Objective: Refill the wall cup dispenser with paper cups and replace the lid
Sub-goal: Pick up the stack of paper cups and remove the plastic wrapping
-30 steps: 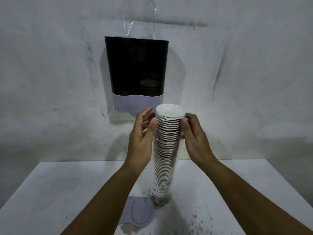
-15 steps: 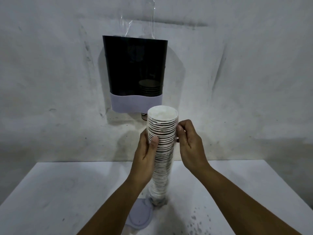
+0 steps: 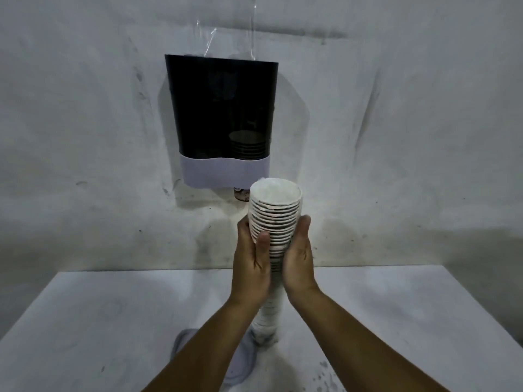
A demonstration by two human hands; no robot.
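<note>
A tall stack of white paper cups point(image 3: 275, 219) stands upright on the white table point(image 3: 85, 321), its open top just below the dispenser. My left hand point(image 3: 250, 264) grips the stack's upper part from the left, thumb across the front. My right hand point(image 3: 300, 261) clasps it from the right. The dark wall dispenser point(image 3: 220, 108) with a pale lilac base band hangs on the wall above, its top open, a few cups showing low inside at the right. The lilac lid point(image 3: 184, 346) lies flat on the table, partly hidden by my left forearm.
A clear plastic sleeve point(image 3: 226, 32) is stuck to the wall above the dispenser. A small cup bottom point(image 3: 240, 195) pokes out under the dispenser. Dark specks dot the table at the front right point(image 3: 325, 374).
Both hands have slid down the stack and closed round it, my right hand going from a fingertip pinch to a full clasp. The stack's top leans slightly right of where it was.
</note>
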